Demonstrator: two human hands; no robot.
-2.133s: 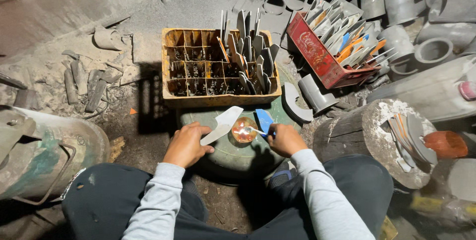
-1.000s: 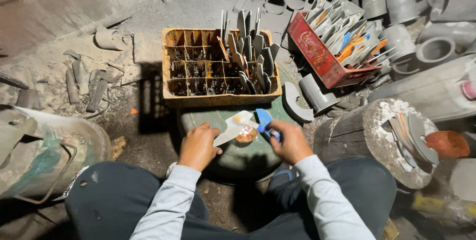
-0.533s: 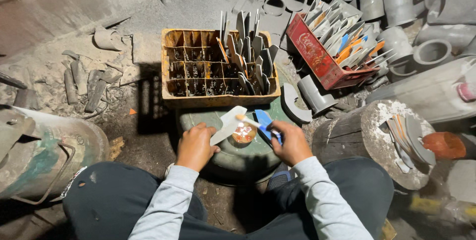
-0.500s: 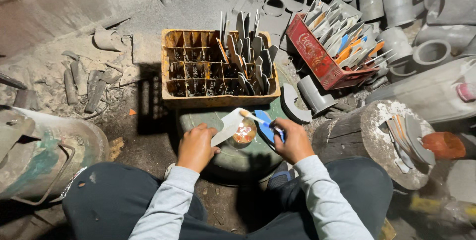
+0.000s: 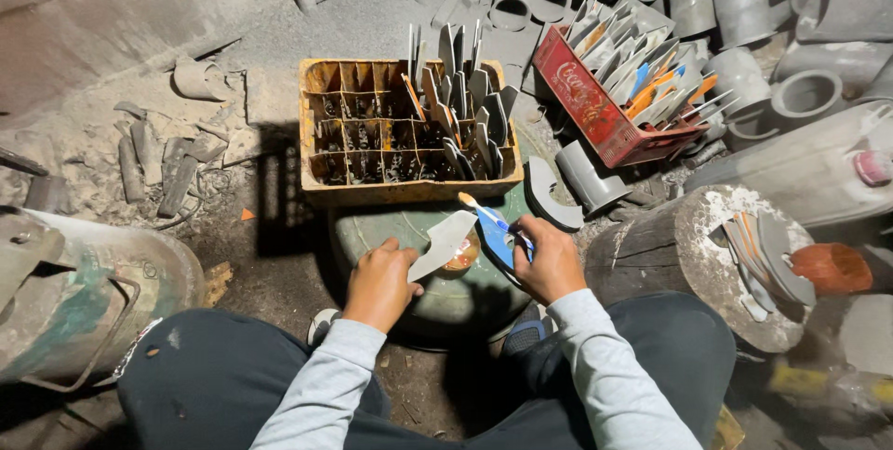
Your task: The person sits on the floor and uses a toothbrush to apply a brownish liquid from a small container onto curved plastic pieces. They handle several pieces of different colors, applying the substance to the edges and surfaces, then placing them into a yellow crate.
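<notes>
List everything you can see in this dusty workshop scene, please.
divided crate: one, yellow-brown, ahead of the hands, right half filled with upright grey blades
red crate: one, upper right, packed with grey, orange and blue pieces
round work surface: one, dull green, under the hands
pipe sections: many, grey, heaped top right
log stump: one, right, curved pieces on top
metal drum: one, greenish, lower left
curved plastic piece: one, pale grey, in the left hand
brush: one, blue handle, in the right hand
left hand: gripping the piece
right hand: gripping the brush
</notes>
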